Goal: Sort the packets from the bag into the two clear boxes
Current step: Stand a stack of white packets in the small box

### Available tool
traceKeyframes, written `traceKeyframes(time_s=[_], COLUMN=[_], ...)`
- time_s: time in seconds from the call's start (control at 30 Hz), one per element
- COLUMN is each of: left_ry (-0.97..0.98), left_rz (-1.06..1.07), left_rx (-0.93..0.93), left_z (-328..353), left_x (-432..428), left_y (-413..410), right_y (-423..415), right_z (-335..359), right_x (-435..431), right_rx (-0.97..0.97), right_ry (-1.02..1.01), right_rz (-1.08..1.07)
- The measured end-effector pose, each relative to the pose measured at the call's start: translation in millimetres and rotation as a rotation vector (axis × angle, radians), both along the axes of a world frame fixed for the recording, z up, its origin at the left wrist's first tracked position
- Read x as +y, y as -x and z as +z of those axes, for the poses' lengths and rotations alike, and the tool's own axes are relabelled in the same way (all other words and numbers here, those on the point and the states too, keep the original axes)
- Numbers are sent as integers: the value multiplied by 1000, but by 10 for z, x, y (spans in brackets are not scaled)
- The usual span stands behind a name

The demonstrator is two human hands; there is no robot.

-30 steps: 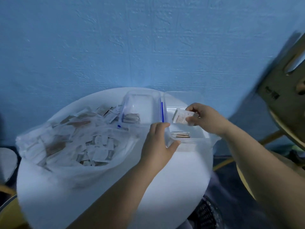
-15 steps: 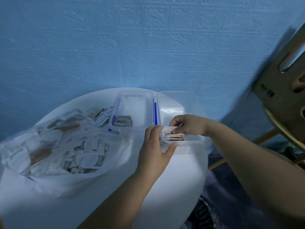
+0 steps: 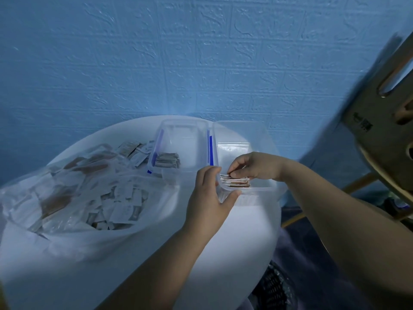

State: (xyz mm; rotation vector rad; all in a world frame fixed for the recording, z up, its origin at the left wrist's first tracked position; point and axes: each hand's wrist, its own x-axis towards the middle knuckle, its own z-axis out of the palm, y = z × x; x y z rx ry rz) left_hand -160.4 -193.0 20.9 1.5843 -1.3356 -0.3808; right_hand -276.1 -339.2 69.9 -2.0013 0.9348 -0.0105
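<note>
1. Sprawling well left of both hands, the clear bag (image 3: 55,198) lies on the white table (image 3: 234,242). It is full of packets (image 3: 120,204), mostly white and some brown, and its right edge ends just left of the left hand (image 3: 207,198).
2. Loose packets (image 3: 134,149) lie past the bag's far end, left of the left fingers (image 3: 207,174) and farther from the person.
3. The left box (image 3: 183,130), clear with blue clips, stands just beyond the left fingers. A small stack (image 3: 167,162) of packets lies in its near left corner.
4. The left hand grips the right box (image 3: 259,139) at its near left corner. The fingers hook over the rim and the thumb presses on the near outer wall.
5. The right box stands side by side with the left box, touching it or nearly so, at the table's right edge.
6. The right hand (image 3: 257,166) reaches down into the right box. The right fingers (image 3: 237,170) are curled, and their tips pinch the top packet (image 3: 225,176) of a second stack (image 3: 237,184).
7. That second stack lies straight under the right fingers, against the box's near wall and just right of the left fingers.
8. A wooden chair (image 3: 380,130), blurred, stands off the table, far right of the right fingers.
9. A blue textured wall (image 3: 201,52) rises behind everything.
</note>
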Motion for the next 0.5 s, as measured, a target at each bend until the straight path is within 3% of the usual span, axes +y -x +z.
traceKeyframes(time_s=[0.17,0.3,0.4,0.5], left_ry=[-21,34,106,39], left_rz=[-63,57,208,333], left_rx=[52,-27,-154,-274], left_z=[109,234,228,134], left_x=[132,430,751,1062], left_y=[-58,-239,-522,-895], right_y=[-11,-191,-431,-737], right_z=[48,285,431,348], right_x=[56,335,696,1095], right_rx=[-34,-367,-523,-470], right_ry=[161,395,383,382], right_rz=[-56,-118,-14,177])
